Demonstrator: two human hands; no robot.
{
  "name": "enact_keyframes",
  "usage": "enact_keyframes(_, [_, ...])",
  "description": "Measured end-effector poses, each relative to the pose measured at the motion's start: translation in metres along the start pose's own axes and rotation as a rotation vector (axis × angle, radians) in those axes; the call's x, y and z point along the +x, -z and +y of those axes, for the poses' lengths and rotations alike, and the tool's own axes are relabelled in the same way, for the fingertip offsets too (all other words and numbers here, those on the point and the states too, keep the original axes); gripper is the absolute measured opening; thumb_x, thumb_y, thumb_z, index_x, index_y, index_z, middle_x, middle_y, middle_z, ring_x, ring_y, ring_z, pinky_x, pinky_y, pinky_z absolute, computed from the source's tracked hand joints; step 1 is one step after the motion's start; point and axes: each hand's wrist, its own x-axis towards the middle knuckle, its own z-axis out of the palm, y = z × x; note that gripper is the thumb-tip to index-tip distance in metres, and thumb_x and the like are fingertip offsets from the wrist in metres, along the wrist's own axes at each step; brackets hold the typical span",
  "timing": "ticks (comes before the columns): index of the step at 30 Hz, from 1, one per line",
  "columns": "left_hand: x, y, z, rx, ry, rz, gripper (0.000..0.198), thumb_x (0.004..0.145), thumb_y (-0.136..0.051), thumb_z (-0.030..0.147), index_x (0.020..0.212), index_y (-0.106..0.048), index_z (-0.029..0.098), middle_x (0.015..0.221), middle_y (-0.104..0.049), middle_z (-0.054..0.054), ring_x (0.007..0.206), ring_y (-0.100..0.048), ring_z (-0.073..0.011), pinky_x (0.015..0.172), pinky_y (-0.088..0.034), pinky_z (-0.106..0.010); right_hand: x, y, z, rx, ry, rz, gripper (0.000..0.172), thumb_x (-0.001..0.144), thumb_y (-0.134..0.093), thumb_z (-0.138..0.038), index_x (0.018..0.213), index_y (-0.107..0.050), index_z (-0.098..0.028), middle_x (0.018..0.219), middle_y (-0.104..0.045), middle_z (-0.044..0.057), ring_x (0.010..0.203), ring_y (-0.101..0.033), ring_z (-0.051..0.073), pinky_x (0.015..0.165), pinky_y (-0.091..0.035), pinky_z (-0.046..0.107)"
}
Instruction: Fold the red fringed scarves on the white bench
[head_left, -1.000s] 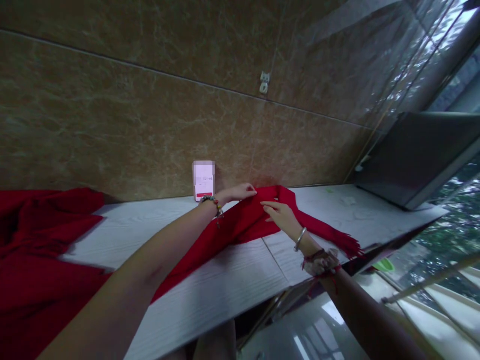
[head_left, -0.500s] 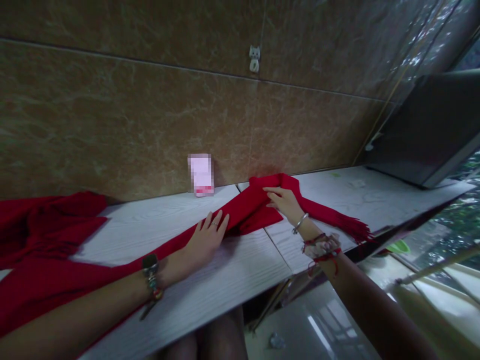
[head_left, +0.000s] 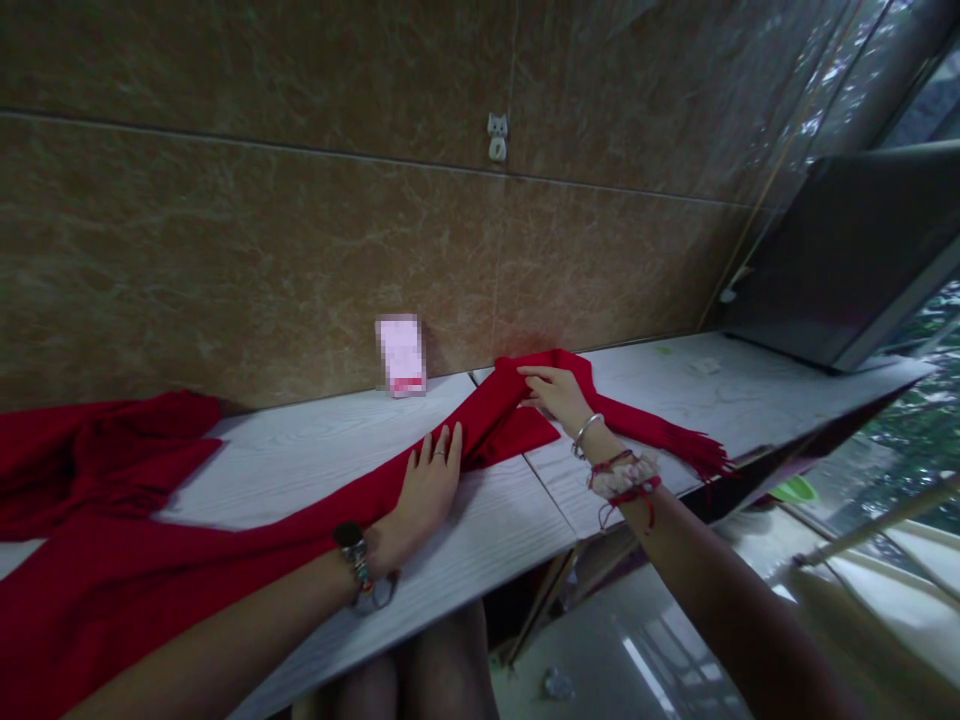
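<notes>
A long red scarf (head_left: 322, 525) runs across the white wood-grain table (head_left: 300, 460), folded over on itself near the wall, with a fringed end lying to the right. My left hand (head_left: 431, 485) lies on the scarf's near edge, fingers stretched out. Farther right, my right hand (head_left: 555, 395) rests at the folded part, its index finger extended on the cloth and the other fingers slightly bent and apart. Nothing shows gripped in either hand. The left part of the scarf lies wide and bunched.
A pink and white card-like thing (head_left: 403, 358), blurred out, leans on the brown tiled wall (head_left: 262, 250). A cat-shaped hook (head_left: 497, 138) is fixed above. At the right end stands a dark box-like appliance (head_left: 840, 260). Below, a green basin (head_left: 793, 490) is near the window side.
My left hand has slid a little to the right along the scarf, its forearm shifting too. My right hand has moved slightly left over the fold. The view has tilted a little.
</notes>
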Motion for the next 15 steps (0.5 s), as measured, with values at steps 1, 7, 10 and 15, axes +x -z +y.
enact_keyframes(1, [0.001,0.001,-0.002,0.006,-0.014,0.017,0.063,0.079,-0.029,0.000,0.139,-0.013,0.007,0.138,-0.031,-0.021,0.126,-0.029,-0.0311,0.096,-0.036,-0.044,0.000,0.000,0.000,0.005,-0.002,0.004,0.030,0.072,-0.052,-0.010,0.098,-0.066,-0.016,0.067,-0.065,-0.001,0.048,-0.057,0.006,0.052,-0.055,0.020])
enact_keyframes(7, [0.018,0.015,-0.031,0.104,-0.196,0.095,0.068,0.081,-0.030,0.000,0.140,-0.011,0.028,0.142,-0.027,-0.012,0.127,-0.030,-0.0280,0.093,-0.039,-0.043,-0.003,0.013,0.006,0.078,-0.115,-0.014,0.030,0.071,-0.048,-0.004,0.092,-0.066,-0.013,0.052,-0.056,-0.004,0.040,-0.050,0.004,0.050,-0.055,0.020])
enact_keyframes(10, [0.036,0.029,-0.043,0.156,-0.313,0.080,0.061,0.083,-0.034,0.003,0.139,-0.019,0.024,0.140,-0.031,-0.011,0.127,-0.029,-0.0265,0.097,-0.035,-0.042,-0.002,0.022,0.018,0.148,-0.157,-0.017,0.025,0.070,-0.049,-0.002,0.085,-0.067,-0.012,0.047,-0.050,-0.006,0.040,-0.049,0.004,0.052,-0.056,0.020])
enact_keyframes(15, [0.050,0.031,-0.038,0.096,-0.541,0.057,0.055,0.083,-0.031,0.000,0.135,-0.028,0.017,0.138,-0.036,-0.010,0.127,-0.030,-0.0187,0.100,-0.029,-0.034,0.000,0.032,0.044,0.065,-0.040,0.006,0.019,0.074,-0.047,-0.005,0.080,-0.065,-0.010,0.048,-0.046,-0.006,0.040,-0.047,0.004,0.054,-0.055,0.024])
